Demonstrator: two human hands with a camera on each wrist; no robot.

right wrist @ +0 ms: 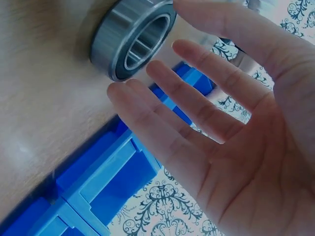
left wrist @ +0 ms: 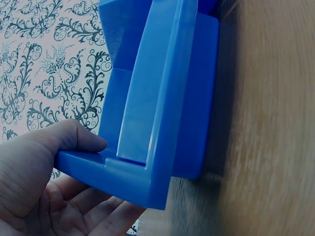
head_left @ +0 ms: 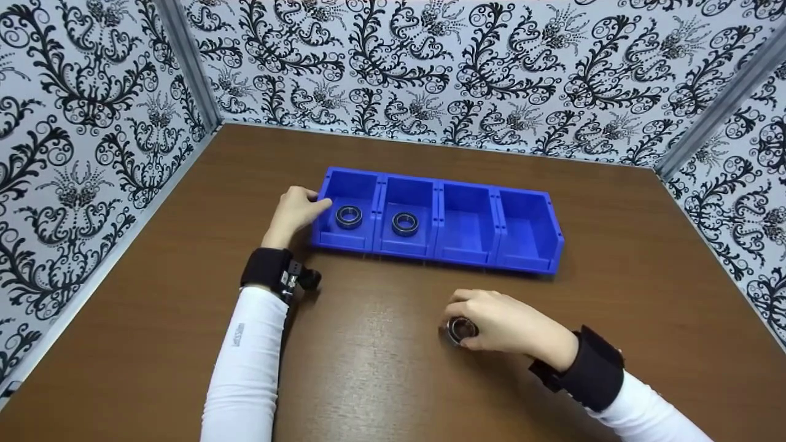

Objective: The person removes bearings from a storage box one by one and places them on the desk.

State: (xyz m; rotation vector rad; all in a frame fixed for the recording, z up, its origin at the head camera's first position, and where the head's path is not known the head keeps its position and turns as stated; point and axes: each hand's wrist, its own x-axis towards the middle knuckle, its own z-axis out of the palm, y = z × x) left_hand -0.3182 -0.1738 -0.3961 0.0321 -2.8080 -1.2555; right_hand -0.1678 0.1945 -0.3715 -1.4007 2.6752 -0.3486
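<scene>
My left hand grips the left end wall of a blue four-compartment bin, thumb inside and fingers outside. The left wrist view shows that thumb hooked over the bin's blue edge. Near the front right of the bin, my right hand pinches a ball bearing by its rim, close over the table. In the right wrist view, thumb and fingertips meet opposite sides of the steel ring. One bearing lies in the leftmost compartment, another bearing in the compartment beside it.
The brown wooden table extends around the bin. Patterned black-and-white panels enclose the back and sides, with grey metal posts at the corners. Each wrist wears a black strap, the left strap with a small camera.
</scene>
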